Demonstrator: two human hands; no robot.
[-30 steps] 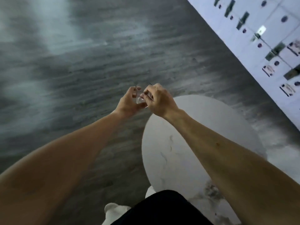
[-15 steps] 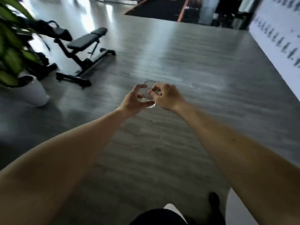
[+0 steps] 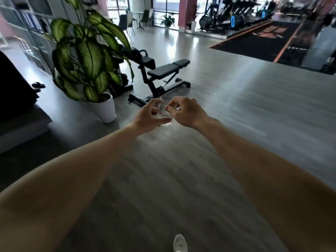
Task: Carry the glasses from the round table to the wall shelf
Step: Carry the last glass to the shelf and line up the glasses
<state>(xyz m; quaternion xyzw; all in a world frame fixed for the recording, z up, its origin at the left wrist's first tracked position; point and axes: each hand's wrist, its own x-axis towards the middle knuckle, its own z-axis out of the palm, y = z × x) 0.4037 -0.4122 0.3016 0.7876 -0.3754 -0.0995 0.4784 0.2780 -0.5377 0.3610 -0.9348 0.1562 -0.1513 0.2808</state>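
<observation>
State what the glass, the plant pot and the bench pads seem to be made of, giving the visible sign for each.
Glass: clear glass, probably; the floor and fingers show through it, though clear plastic can't be ruled out.
Plant pot: smooth white glazed ceramic or plastic; even sheen, no texture.
Bench pads: black padded vinyl or leather-like cover; matte, soft rounded edges.

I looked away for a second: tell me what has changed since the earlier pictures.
The view swung up and away from the round table, now out of sight; a potted plant and weight bench came into view. Unchanged: left hand and right hand hold the glass between them.
</observation>
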